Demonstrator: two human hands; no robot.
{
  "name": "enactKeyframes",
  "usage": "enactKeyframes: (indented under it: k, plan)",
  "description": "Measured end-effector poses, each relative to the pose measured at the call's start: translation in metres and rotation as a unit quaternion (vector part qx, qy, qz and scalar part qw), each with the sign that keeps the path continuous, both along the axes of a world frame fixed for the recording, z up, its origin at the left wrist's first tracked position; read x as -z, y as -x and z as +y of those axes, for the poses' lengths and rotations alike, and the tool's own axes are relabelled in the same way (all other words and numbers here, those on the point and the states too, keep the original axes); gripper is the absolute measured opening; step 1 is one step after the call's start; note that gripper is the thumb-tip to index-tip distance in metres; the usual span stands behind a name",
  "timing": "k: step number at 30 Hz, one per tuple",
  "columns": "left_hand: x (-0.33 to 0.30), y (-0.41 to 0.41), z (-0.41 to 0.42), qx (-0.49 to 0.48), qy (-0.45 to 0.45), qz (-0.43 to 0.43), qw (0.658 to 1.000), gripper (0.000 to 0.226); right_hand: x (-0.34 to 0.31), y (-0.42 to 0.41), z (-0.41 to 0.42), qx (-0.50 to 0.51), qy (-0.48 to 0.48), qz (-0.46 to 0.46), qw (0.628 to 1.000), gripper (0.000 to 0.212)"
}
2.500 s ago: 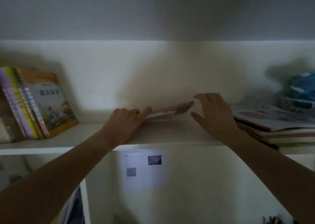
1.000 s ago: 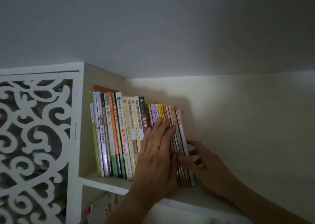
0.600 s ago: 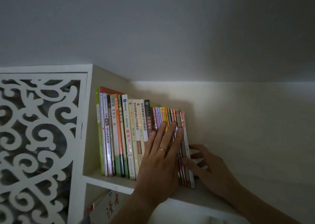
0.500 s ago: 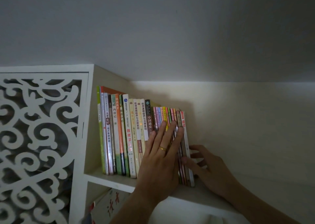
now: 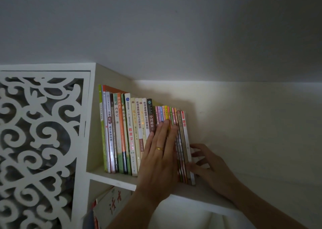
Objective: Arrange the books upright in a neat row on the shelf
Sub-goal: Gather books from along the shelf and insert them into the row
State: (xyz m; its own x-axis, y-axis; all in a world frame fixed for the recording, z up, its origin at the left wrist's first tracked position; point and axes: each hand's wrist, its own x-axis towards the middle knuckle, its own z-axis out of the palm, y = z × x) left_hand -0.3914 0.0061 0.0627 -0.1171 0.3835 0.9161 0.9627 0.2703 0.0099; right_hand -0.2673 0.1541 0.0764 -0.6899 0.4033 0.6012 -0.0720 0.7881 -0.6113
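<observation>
A row of several books [image 5: 122,134] stands upright on the white shelf [image 5: 115,177], packed against its left wall. Taller books are at the left, thin colourful ones at the right. My left hand [image 5: 159,159], wearing a gold ring, lies flat with straight fingers pressed against the spines of the thin books. My right hand [image 5: 208,166] is on the shelf just right of the row, fingers spread and touching the cover of the last book [image 5: 186,141], a thin one with a red and white spine.
A white carved lattice panel [image 5: 40,141] fills the left side. The pale back wall [image 5: 244,124] runs right behind the bare shelf board. Below the shelf another book with red characters [image 5: 113,204] leans in the lower compartment.
Since 2.5 s ago the view swung left from a flat-lying book to this row. Over the last second both hands stayed against the thin books, which stand slightly straighter.
</observation>
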Motion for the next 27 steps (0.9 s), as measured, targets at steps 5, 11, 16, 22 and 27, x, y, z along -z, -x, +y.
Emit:
enactKeyframes:
  k: [5, 11, 16, 22, 27]
  plan:
    - [0.002, 0.005, 0.0, 0.008, 0.054, 0.062, 0.997, 0.066, 0.004, 0.0, 0.002, -0.004, -0.015, -0.032, 0.999, 0.072]
    - [0.002, 0.007, 0.0, -0.008, 0.077, 0.061, 0.995, 0.072, 0.004, -0.002, 0.004, -0.016, -0.006, -0.03, 0.999, 0.075]
    - [0.004, 0.005, -0.002, 0.002, 0.061, 0.052, 0.997, 0.071, 0.005, -0.002, 0.001, -0.007, -0.013, -0.047, 0.999, 0.083]
    - [0.005, 0.01, 0.0, -0.006, 0.057, 0.062, 0.996, 0.073, 0.005, -0.001, 0.0, 0.004, -0.035, -0.055, 0.998, 0.095]
    - [0.008, 0.006, 0.0, -0.049, 0.069, 0.081, 0.993, 0.078, 0.002, -0.007, -0.013, 0.039, -0.102, -0.086, 0.99, 0.086]
